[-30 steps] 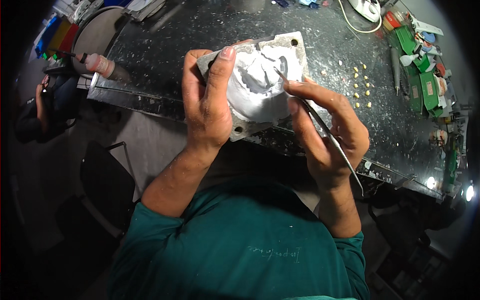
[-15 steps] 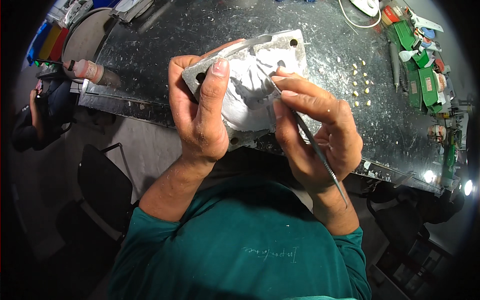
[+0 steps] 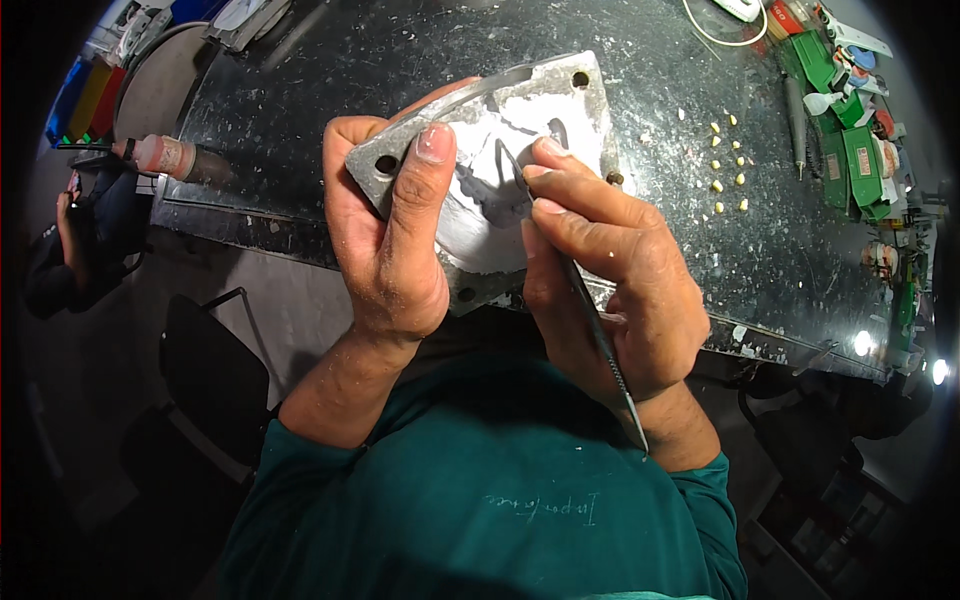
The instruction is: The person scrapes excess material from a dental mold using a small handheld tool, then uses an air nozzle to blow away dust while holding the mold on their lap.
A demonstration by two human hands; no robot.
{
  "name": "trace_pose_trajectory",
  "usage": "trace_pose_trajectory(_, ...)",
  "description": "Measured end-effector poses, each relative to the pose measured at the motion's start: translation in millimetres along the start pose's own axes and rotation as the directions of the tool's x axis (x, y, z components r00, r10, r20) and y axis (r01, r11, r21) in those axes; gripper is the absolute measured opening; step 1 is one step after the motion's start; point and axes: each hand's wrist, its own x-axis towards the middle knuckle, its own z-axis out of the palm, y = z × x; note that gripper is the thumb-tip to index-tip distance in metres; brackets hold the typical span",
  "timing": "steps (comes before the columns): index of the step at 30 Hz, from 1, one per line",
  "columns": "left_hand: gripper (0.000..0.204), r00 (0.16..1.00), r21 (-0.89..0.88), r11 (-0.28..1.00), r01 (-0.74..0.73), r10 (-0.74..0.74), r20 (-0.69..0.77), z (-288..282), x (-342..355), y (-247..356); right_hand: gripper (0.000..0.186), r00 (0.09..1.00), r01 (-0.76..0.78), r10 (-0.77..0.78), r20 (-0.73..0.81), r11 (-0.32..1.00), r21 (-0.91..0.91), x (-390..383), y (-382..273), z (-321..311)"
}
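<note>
From my remote post I list: one grey metal flask [image 3: 591, 105], over the near edge of the dark desk [image 3: 300, 110], filled with white plaster [image 3: 478, 243]; left hand [image 3: 385, 235], grip closed around the flask's left side; right hand [image 3: 632, 265], grip pinching a slim metal tool [image 3: 597, 330], tip at the plaster, contact I cannot tell; small yellowish pieces [image 3: 741, 179], right, in two rough rows; green boxes [image 3: 861, 180], farther right.

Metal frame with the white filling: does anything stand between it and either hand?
Nothing visible stands between the left hand and the metal frame; it grips directly. Only the slim tool that the right hand holds comes between that hand and the white filling; whether its tip touches is unclear.
</note>
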Motion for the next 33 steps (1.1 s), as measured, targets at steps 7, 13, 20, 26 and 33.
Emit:
trace_pose_trajectory(7,0.017,0.987,-0.037,0.988,0.152,-0.154,-0.054,-7.4,6.7,-8.6,0.021,0.996,-0.057,0.057,-0.061,0.998,-0.002,-7.2,1.4,4.5)
trace_pose_trajectory(13,0.016,0.98,-0.042,0.982,0.183,-0.186,-0.065,-9.7,10.4,-12.5,0.021,0.998,-0.007,0.0,-0.066,0.994,-0.107,-5.4,8.4,10.5)
trace_pose_trajectory(20,0.019,0.972,-0.083,0.972,0.218,-0.224,-0.075,-5.8,14.2,-12.6,0.014,0.986,0.153,-0.163,-0.028,0.963,-0.222,2.7,21.6,14.3)
trace_pose_trajectory(26,0.02,0.953,-0.115,0.949,0.293,-0.3,-0.048,-11.0,14.9,-13.7,0.018,0.955,0.293,-0.291,0.053,0.904,-0.311,7.6,27.2,16.0)
trace_pose_trajectory(33,0.021,0.945,-0.074,0.948,0.309,-0.315,-0.086,-8.7,18.0,-11.8,0.019,0.904,0.428,-0.393,0.169,0.839,-0.336,19.4,35.1,7.5)
